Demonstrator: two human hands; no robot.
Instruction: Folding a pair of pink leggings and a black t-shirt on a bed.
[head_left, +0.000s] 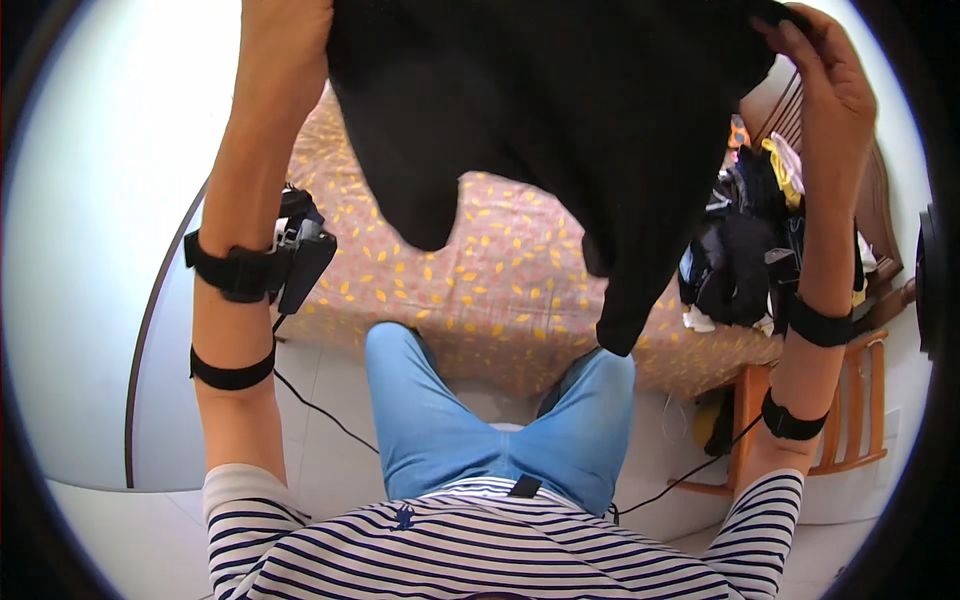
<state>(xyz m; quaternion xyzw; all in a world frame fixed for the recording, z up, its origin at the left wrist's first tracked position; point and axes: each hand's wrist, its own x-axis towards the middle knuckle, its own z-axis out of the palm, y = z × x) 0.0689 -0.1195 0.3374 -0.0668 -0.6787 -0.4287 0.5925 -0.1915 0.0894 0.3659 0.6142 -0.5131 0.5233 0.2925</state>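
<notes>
A black garment (525, 97) hangs in the air between my two hands, its lower parts dangling over the bed. My right hand (832, 82) pinches its upper right corner between thumb and fingers. At the upper left, my left hand (285, 52) is raised against the garment's other side, and the cloth hangs from there too. The left fingers are cut off by the top of the view. One narrow end of the garment, perhaps a sleeve, reaches down to just over my right knee.
A bed with a leaf-patterned sheet (510, 247) stands before me. Piled clothes (735, 255) lie on its right, near a wooden headboard (881, 202). A wooden chair (851, 409) is at lower right. Strapped devices and black cables (322, 412) run along my arms.
</notes>
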